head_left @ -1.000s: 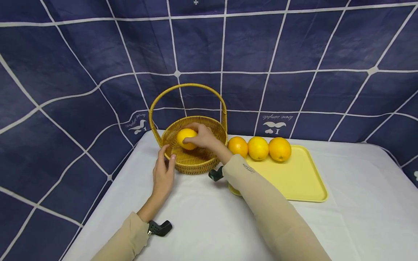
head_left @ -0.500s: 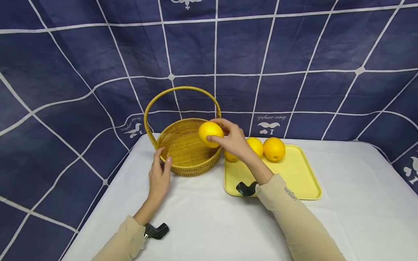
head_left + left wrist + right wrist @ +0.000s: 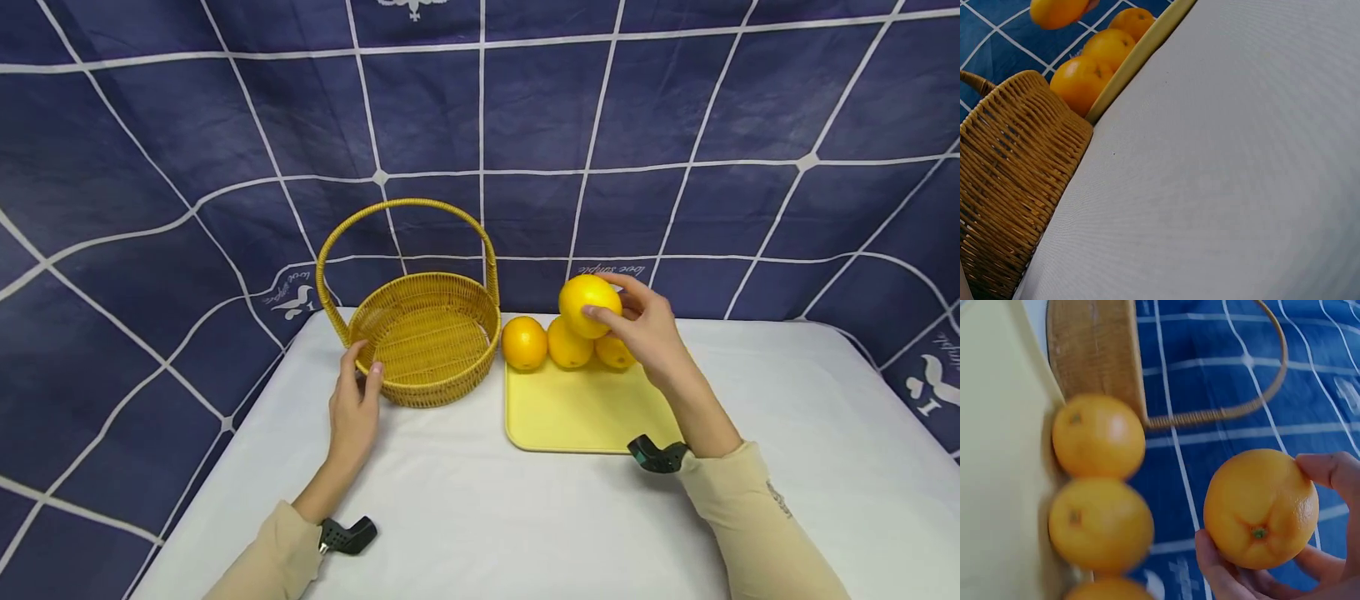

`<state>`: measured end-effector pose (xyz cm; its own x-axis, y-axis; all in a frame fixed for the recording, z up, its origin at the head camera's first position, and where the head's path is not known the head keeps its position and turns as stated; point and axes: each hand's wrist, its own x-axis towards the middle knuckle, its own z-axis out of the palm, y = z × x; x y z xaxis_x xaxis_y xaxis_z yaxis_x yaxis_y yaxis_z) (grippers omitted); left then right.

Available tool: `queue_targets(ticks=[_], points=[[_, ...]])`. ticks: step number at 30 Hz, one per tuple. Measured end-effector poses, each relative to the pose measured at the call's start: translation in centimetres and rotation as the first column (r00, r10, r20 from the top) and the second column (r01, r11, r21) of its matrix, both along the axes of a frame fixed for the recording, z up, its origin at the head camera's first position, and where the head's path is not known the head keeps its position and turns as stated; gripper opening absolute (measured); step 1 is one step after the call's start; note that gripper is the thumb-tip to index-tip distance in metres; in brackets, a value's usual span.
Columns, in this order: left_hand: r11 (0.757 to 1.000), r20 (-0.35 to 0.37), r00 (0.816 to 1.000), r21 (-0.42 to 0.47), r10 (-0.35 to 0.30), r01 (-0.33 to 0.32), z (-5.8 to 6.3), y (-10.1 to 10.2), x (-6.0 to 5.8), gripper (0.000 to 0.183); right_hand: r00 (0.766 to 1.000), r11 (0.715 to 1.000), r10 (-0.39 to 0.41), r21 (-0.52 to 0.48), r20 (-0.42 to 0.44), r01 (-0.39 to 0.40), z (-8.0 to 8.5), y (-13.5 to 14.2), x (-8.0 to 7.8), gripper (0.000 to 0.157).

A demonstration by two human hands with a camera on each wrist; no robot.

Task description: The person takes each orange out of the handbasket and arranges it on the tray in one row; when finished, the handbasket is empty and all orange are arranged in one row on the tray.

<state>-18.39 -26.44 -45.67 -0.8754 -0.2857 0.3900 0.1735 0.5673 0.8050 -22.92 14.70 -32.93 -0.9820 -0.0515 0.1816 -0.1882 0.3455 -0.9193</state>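
Observation:
An orange (image 3: 588, 305) is in my right hand (image 3: 651, 333), with thumb and fingers around it; in the right wrist view the held orange (image 3: 1261, 509) shows its green stem spot. It hangs over the yellow tray (image 3: 577, 417), overlapping two of the oranges in the tray's back row. The leftmost orange (image 3: 524, 342) of that row shows whole, close to the basket. My left hand (image 3: 354, 417) holds the near left rim of the woven basket (image 3: 427, 392), fingertips and thumb at the edge. The basket stands upright, its bare woven bottom visible. The left wrist view shows the basket's side (image 3: 1016, 169).
A tall arched handle (image 3: 405, 202) rises over the basket. Behind the white-covered table (image 3: 487, 517) hangs a dark blue cloth (image 3: 540, 217) with white grid lines. Dark devices (image 3: 656, 454) are worn at both wrists.
My right hand has carried the orange up out of the basket and rightward over the tray. The left hand has stayed at the basket rim. The head view has shifted slightly.

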Motion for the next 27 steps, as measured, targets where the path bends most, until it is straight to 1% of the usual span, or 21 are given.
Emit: queue_targets(ticks=[4,8,11,13,16,18,21,27], points=[[1.0,0.0,1.0,-0.003,0.0,0.0,0.0,0.1,0.1,0.05,0.996,0.995,-0.094,0.042,-0.009,0.094,0.0,2.4,0.1,0.065],[1.0,0.003,1.0,-0.009,-0.001,0.001,0.0,0.1,0.2,0.051,0.986,0.982,-0.165,0.091,-0.018,0.166,-0.5,4.1,-0.3,0.068],[1.0,0.003,1.0,-0.013,-0.009,0.009,0.1,0.1,0.2,0.051,0.972,0.962,-0.234,0.138,-0.036,0.236,-1.1,5.4,-0.4,0.068],[1.0,0.004,1.0,-0.014,-0.012,0.012,0.1,0.0,0.2,0.051,0.956,0.94,-0.29,0.174,-0.053,0.294,-1.4,6.1,-0.4,0.067],[1.0,0.009,1.0,-0.012,-0.01,0.01,0.1,-0.2,0.3,0.051,0.937,0.914,-0.345,0.208,-0.058,0.349,-2.1,6.9,-0.6,0.067],[1.0,0.013,1.0,-0.013,-0.009,0.009,0.0,-0.3,0.2,0.051,0.928,0.901,-0.37,0.227,-0.046,0.37,-2.6,7.4,-0.7,0.067],[1.0,0.012,1.0,-0.014,-0.011,0.011,-0.2,-0.2,0.2,0.051,0.924,0.889,-0.383,0.263,-0.018,0.374,-3.4,7.9,-0.9,0.068],[1.0,0.004,1.0,-0.017,-0.013,0.013,-0.1,0.0,0.0,0.051,0.929,0.88,-0.368,0.34,0.045,0.332,-5.2,8.6,-1.4,0.07]])
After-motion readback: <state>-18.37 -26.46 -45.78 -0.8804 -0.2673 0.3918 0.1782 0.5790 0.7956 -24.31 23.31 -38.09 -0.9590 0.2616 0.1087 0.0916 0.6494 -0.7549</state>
